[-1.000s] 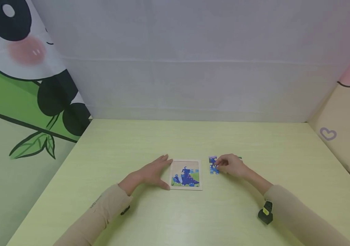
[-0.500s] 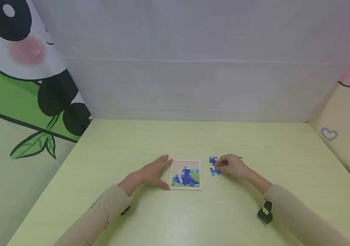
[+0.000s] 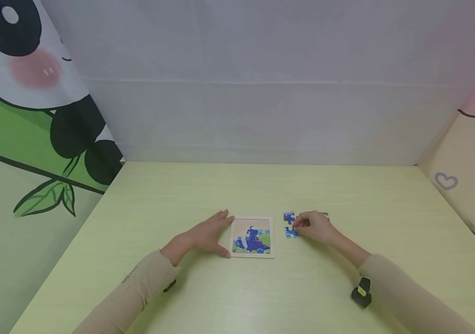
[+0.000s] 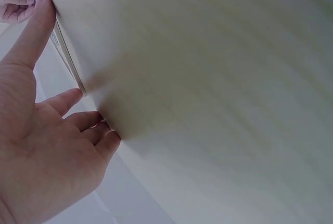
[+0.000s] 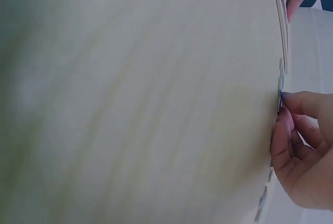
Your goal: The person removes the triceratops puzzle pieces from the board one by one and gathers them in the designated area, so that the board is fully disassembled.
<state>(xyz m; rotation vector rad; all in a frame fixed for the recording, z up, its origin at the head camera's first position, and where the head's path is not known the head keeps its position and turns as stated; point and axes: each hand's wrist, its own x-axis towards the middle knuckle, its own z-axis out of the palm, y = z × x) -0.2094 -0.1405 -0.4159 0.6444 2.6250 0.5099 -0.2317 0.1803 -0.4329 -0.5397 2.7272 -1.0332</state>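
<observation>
A square wooden puzzle frame (image 3: 252, 256) lies flat on the table, partly filled with a blue dinosaur picture; its upper left part shows bare backing. My left hand (image 3: 209, 235) rests beside it, fingers spread, with the thumb and a fingertip touching its left edge. To the right of the frame, my right hand (image 3: 313, 226) pinches the edge of a blue jigsaw piece (image 3: 290, 233) between thumb and index finger, low over the table. Just above that piece lies another jigsaw piece (image 3: 289, 216). In the right wrist view, my right hand (image 5: 307, 146) partly hides the pieces.
Beyond my right hand, a greenish jigsaw piece (image 3: 326, 215) shows, mostly covered by the hand. The pale wooden table (image 3: 178, 195) ends at a light grey back wall (image 3: 262, 120). Printed panels flank it on both sides.
The lower jigsaw piece by my right fingertips has shifted slightly down and turned, opening a gap from the piece above. My left hand and the puzzle frame have stayed put.
</observation>
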